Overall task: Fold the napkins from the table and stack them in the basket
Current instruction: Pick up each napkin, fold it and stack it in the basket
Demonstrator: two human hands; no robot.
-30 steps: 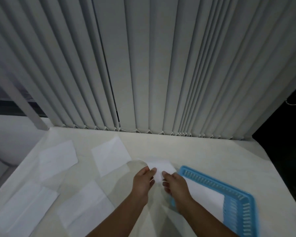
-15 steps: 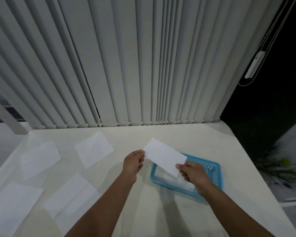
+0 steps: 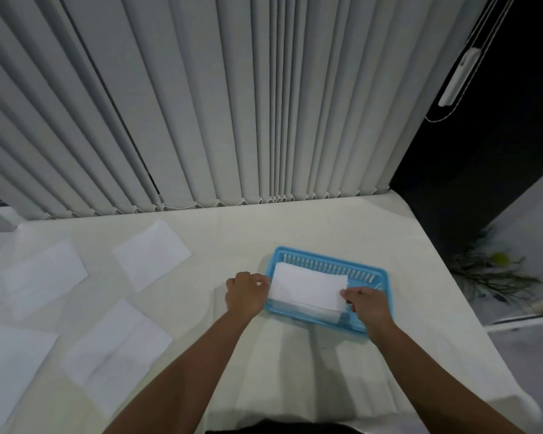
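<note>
While both hands pinch the folded napkin (image 3: pixel 308 285) by its short ends, left hand (image 3: pixel 245 292) one side, right hand (image 3: pixel 369 303) the other, its long axis runs grip to grip, lined up with the blue basket (image 3: pixel 326 260) right underneath. Straight drop, I reckon.

Your pale table (image 3: pixel 264 227) held a blue basket (image 3: pixel 326 258) right of centre; four white napkins (image 3: pixel 152 253) lay flat across its left half, well apart from the basket.

Folded napkin (image 3: pixel 308 285) between left hand (image 3: pixel 246 292) and right hand (image 3: pixel 369 305), above basket (image 3: pixel 326 258)
</note>
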